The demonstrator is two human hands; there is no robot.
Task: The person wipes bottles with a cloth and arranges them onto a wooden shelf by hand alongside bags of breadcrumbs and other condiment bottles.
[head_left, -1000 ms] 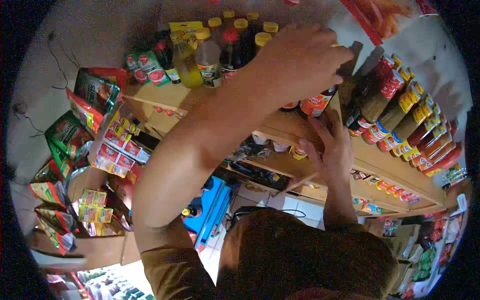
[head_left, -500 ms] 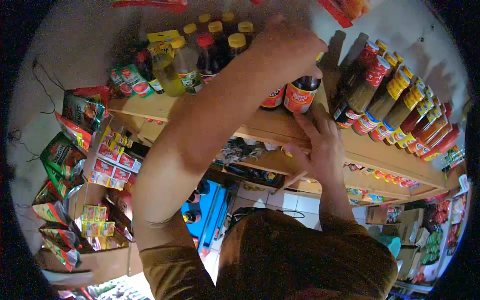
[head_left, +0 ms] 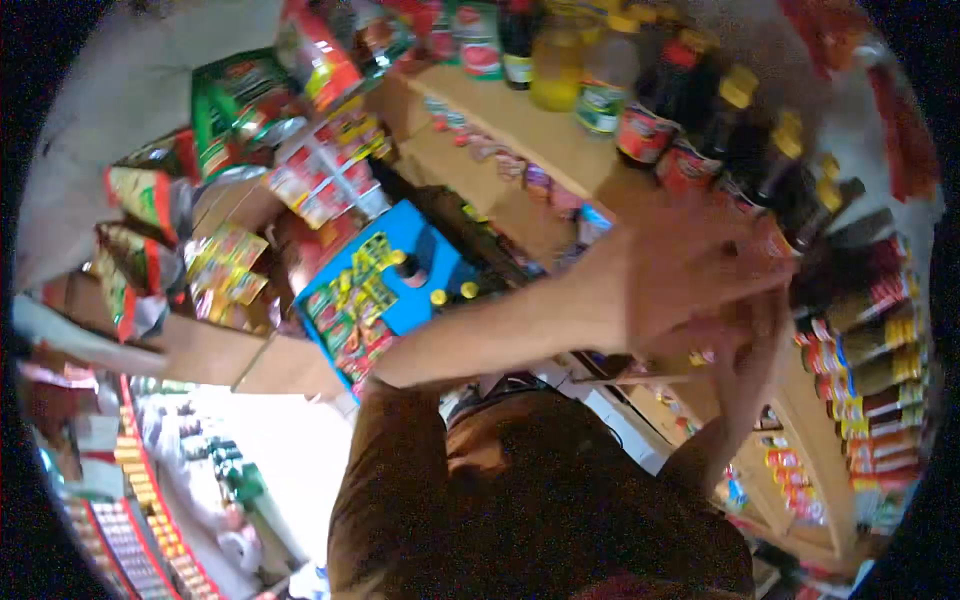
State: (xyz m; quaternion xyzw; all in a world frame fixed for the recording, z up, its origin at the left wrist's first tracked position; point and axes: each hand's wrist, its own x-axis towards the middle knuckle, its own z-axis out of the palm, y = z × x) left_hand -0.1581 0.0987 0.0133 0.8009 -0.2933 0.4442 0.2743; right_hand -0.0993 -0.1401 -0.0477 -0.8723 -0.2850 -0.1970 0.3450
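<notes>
My left hand (head_left: 685, 275) reaches across the front of the shelf, blurred by motion, its fingers overlapping my right hand. Behind it rises my right hand (head_left: 758, 315), also smeared, so the fingers of both are hard to read. No bottle shows clearly in either hand. Close above them stands a row of dark sauce bottles (head_left: 688, 163) with red labels and mostly yellow caps. A clear bottle with a green label (head_left: 602, 100) and a yellowish bottle (head_left: 556, 72) stand farther left on the same wooden shelf (head_left: 500, 103).
Slanted bottles with colourful labels (head_left: 885, 370) line the right side. A blue tray (head_left: 405, 312) below my left forearm holds sachets and small bottles. Hanging snack packs (head_left: 240, 105) and sachet strips (head_left: 325, 180) crowd the left. Lower shelves carry small packets (head_left: 790, 480).
My view has swung, shifting the shelf up and right. My left hand has come off the dark bottle it was gripping and down to my right hand, which has left the bottle's base.
</notes>
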